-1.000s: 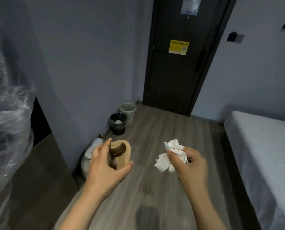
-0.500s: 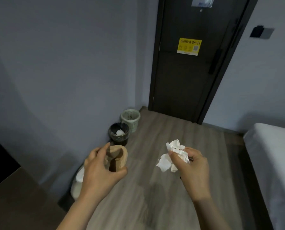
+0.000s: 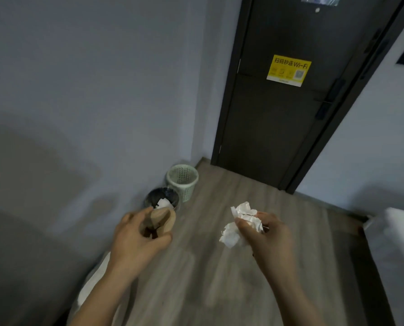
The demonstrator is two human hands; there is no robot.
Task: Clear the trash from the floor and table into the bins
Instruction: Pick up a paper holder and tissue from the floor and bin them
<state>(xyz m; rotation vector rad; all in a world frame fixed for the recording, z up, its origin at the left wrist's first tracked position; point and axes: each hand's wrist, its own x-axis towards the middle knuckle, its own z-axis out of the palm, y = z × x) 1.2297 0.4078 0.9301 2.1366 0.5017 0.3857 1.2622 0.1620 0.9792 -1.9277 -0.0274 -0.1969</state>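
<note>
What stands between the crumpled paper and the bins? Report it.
Nothing visible. Bare floor lies between the crumpled paper in the right hand and the black bin and green bin by the wall.

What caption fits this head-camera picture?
Left hand holds a brown cup, right hand grips crumpled paper; black bin and green bin stand ahead.

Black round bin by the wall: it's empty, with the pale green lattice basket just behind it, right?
Not empty: the head view shows white paper inside the black round bin. The pale green lattice basket does stand just behind it.
</note>
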